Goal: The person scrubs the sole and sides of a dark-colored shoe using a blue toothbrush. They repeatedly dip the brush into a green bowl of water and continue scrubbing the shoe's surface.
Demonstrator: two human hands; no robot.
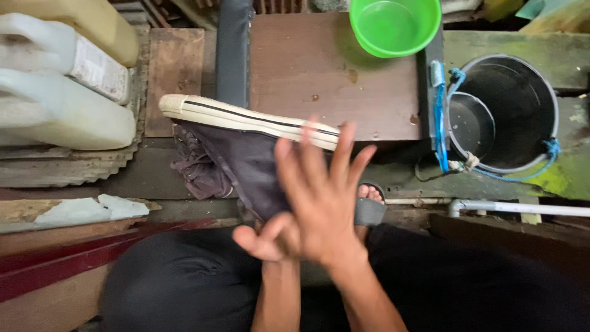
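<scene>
Beyond the hands, a brown wooden board (332, 74) serves as the worktop, taking up the middle of the far side. To the far left of the hands lie two white plastic jugs (58, 92) on their sides, with a yellowish one (92, 21) past them. To the far right stands a dark metal bucket (504, 114), its rim tied with blue cord (440, 117). A green plastic basin (394, 24) sits on the far edge of the board, straight out past the right hand.

The dark canvas shoe (246, 157) is held in the air just beyond and slightly left of the hands, tipped on its side so that its cream rubber sole (246, 117) faces away from the person and its laces (193, 163) hang out to the left. Its heel end reaches down to the hands.

The right hand (322, 206) is spread wide with fingers fanned, its palm laid flat against the shoe's canvas near the heel, gripping nothing. The left hand (267, 237) sits just below and left of it, touching the shoe's lower edge; it is partly hidden behind the right hand and blurred, so I cannot tell whether it clasps the shoe. Just right of the hands, a bare foot in a sandal (370, 206) shows on the floor.
</scene>
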